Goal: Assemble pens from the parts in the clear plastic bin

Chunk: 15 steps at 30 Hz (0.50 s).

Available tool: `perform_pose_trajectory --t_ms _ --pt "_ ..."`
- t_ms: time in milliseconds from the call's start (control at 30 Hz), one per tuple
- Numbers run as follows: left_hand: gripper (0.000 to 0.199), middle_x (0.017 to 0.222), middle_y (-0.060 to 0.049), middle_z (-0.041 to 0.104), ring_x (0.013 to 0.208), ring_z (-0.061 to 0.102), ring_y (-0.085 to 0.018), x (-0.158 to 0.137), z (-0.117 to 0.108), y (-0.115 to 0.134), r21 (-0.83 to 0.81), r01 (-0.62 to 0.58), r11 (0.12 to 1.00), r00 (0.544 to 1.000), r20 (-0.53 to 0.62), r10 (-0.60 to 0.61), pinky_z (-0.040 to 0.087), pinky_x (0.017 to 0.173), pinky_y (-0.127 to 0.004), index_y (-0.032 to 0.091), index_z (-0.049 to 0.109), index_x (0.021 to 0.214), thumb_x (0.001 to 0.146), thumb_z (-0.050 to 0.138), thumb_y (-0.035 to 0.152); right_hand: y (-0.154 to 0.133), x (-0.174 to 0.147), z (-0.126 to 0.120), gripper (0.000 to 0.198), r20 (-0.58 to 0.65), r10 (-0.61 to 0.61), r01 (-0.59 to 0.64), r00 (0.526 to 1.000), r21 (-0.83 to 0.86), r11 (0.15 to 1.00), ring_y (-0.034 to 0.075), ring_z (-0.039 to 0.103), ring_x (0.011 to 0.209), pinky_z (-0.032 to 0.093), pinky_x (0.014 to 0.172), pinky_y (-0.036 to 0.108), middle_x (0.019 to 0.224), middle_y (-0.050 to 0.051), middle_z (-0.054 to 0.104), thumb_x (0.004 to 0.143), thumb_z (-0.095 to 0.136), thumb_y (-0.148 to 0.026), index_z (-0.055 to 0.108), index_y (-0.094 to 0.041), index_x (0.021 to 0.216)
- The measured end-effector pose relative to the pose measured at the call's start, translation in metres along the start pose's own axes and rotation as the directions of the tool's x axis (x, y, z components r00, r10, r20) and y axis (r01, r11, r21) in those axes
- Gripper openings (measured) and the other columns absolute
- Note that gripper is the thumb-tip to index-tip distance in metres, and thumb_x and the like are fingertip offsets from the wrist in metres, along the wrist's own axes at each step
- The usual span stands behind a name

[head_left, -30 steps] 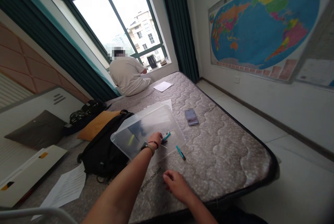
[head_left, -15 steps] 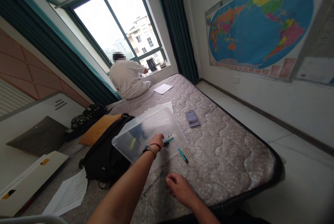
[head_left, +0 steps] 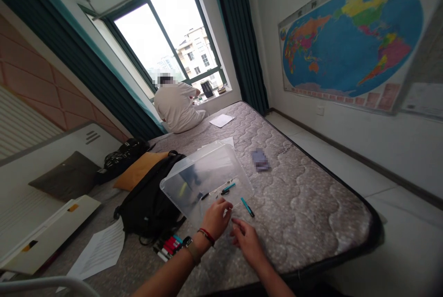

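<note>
The left hand (head_left: 216,220) has drawn back from the clear box (head_left: 206,166) to beside the right hand (head_left: 248,241). Both sets of fingers are curled; whether they pinch anything cannot be told. This leaves a black pen (head_left: 205,196) and a turquoise pen (head_left: 229,187) uncovered at the box; another turquoise pen (head_left: 246,204) lies right, on the mattress (head_left: 304,223).

Free passage runs over the mattress (head_left: 308,223) at 2 to 3 o'clock from the right hand (head_left: 248,240). A teal pen (head_left: 247,207) obstructs 12 o'clock; the translucent box (head_left: 207,168), 11 o'clock.
</note>
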<state>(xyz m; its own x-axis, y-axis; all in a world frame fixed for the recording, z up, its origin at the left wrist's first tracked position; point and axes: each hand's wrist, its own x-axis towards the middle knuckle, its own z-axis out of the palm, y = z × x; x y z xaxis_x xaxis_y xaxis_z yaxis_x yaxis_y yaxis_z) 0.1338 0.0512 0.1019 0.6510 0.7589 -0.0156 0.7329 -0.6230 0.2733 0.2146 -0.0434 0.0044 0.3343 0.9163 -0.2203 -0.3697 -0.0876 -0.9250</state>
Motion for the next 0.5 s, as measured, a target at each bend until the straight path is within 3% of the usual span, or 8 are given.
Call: perform_pose_trajectory --t_ms 167,333,500 --pt "0.023 0.099 -0.006 0.068 0.087 0.066 -0.018 -0.026 0.006 0.007 -0.106 -0.045 0.993 0.999 -0.029 0.042 0.050 0.081 -0.030 0.030 0.074 0.098 0.089 0.053 0.026 -0.004 -0.002 -0.001 0.057 -0.043 -0.039 0.040 0.998 0.011 0.999 0.019 0.060 0.055 0.046 0.050 0.030 0.071 0.008 0.066 0.073 0.062 -0.068 0.073 -0.015 0.092" --pt "0.025 0.094 -0.005 0.068 0.081 0.064 -0.017 -0.031 -0.003 0.013 -0.149 -0.120 0.982 0.992 0.031 0.126 0.050 0.076 -0.028 0.031 0.076 0.100 0.087 0.055 0.025 -0.010 -0.004 -0.003 0.063 -0.103 -0.022 0.028 0.994 0.054 0.998 0.016 0.056 0.053 0.042 0.046 0.026 0.069 0.007 0.065 0.072 0.063 -0.071 0.073 -0.014 0.095" --pt "0.025 0.092 -0.002 0.070 0.074 0.063 -0.013 -0.035 -0.006 0.014 -0.233 -0.132 0.964 0.991 0.007 0.137 0.050 0.075 -0.026 0.028 0.073 0.103 0.085 0.058 0.021 -0.015 -0.011 -0.002 0.059 -0.072 -0.054 0.059 0.996 0.065 0.996 0.015 0.054 0.054 0.042 0.048 0.025 0.061 0.003 0.060 0.073 0.062 -0.072 0.072 -0.015 0.084"
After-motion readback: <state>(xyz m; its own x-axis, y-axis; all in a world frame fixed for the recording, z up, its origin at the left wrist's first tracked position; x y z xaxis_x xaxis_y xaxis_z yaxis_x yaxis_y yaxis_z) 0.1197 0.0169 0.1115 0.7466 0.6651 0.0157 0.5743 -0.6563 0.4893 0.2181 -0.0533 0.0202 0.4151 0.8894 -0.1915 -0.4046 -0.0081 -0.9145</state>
